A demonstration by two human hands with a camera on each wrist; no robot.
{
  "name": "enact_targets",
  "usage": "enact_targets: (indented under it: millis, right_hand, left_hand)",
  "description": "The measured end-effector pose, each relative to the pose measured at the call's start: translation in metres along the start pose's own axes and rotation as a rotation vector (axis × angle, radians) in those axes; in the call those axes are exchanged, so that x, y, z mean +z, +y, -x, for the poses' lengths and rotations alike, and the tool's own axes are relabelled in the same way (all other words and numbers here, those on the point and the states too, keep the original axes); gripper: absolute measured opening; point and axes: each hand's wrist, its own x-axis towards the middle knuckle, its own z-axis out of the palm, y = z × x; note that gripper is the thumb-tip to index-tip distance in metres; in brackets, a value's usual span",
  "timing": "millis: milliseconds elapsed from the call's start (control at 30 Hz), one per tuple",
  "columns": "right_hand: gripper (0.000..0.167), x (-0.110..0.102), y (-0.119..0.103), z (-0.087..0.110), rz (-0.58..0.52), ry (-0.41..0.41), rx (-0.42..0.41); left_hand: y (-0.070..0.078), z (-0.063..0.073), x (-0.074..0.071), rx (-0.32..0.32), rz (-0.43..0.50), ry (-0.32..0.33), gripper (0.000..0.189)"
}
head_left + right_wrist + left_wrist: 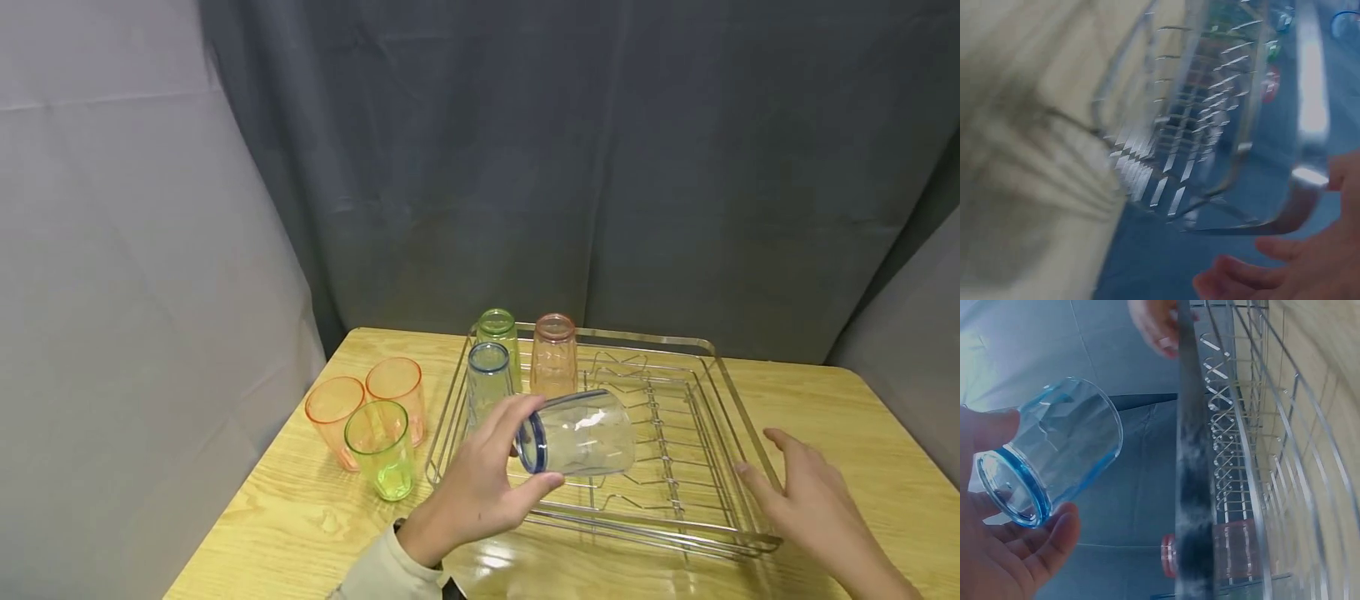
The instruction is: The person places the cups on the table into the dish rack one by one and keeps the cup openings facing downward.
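My left hand (480, 492) grips a clear drinking glass (592, 433) by its blue-ringed base, thumb below and fingers above. The glass lies sideways in the air over the wire dish rack (645, 337), its mouth pointing right. In the left wrist view, the blue glass (1072, 440) appears beside the rack's metal rim, fingers curled round its base. At the rack's right front side is my right hand (813, 492), fingers loosely spread and holding nothing. Upside down in the rack's left part stand a green glass (498, 333), a blue glass (488, 379) and a pink glass (554, 367).
Left of the rack, two orange glasses (395, 387) and a yellow-green glass (378, 450) stand upright on the wooden table (285, 533). Rows of wire prongs (656, 425) run across the rack. A dark curtain (465, 167) hangs behind the table.
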Motion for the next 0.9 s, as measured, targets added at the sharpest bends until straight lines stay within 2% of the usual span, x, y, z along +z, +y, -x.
enact_targets:
  millis: [100,200,433,600,767,900]
  right_hand:
    - [0.077,0.006,0.013,-0.005,-0.032,-0.207,0.071]
    - [0.073,0.012,0.017,-0.007,-0.106,-0.331,0.114]
    - [0.056,0.018,0.016,-0.002,-0.172,-0.253,0.112]
    - [0.055,0.017,0.017,0.000,-0.227,-0.272,0.138]
    - [0.055,0.016,0.019,0.001,-0.221,-0.272,0.125]
    - [0.055,0.018,0.018,-0.001,-0.232,-0.265,0.130]
  left_hand:
    - [0.000,-0.006,-0.005,0.000,-0.034,-0.001,0.080]
    - [0.002,-0.016,-0.010,-0.006,-0.073,-0.018,0.080]
    - [0.006,-0.052,-0.023,-0.047,-0.155,-0.123,0.076]
    - [0.009,-0.085,-0.026,-0.046,-0.249,-0.256,0.076]
    - [0.010,-0.123,-0.013,-0.075,-0.325,-0.379,0.076]
    - [0.006,-0.148,0.011,-0.166,-0.382,-0.483,0.076]
